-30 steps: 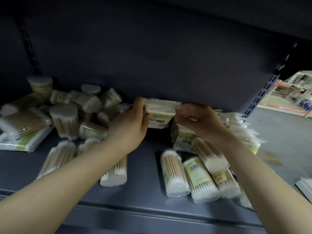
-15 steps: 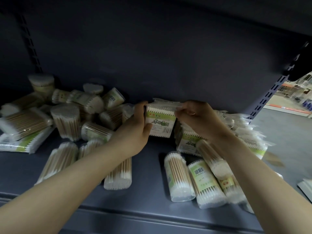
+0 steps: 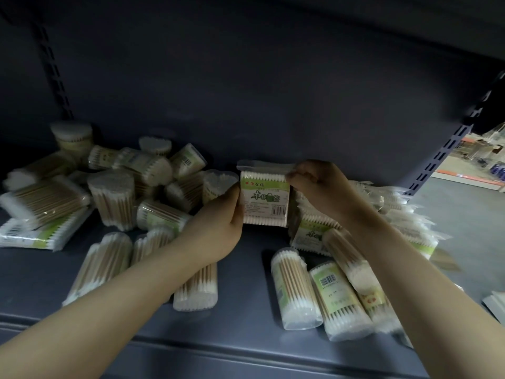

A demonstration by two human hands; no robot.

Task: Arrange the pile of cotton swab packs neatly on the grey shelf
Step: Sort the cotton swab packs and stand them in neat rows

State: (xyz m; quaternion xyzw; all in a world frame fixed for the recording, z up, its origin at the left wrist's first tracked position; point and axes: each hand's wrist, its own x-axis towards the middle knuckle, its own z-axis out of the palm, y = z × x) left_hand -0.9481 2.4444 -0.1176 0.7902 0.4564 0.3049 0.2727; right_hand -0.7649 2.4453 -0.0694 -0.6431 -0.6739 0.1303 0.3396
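A flat cotton swab pack [image 3: 265, 198] with a green label stands upright near the back of the grey shelf [image 3: 240, 305]. My left hand [image 3: 218, 228] grips its left edge. My right hand [image 3: 319, 187] pinches its top right corner. A jumbled pile of round swab tubs [image 3: 114, 198] lies at the left. Several flat packs [image 3: 396, 214] lean in a row at the right, behind my right arm. Loose tubs [image 3: 295, 288] lie in front.
The dark back panel [image 3: 246, 91] rises just behind the packs. A slotted upright [image 3: 442, 157] marks the shelf's right end, with shop floor [image 3: 470, 214] beyond. An upper shelf overhangs. Flat packs [image 3: 35, 233] lie at the far left.
The pack has been tipped from nearly flat, label down, to upright with its label facing me, and lowered toward the shelf. Both hands stayed on it.
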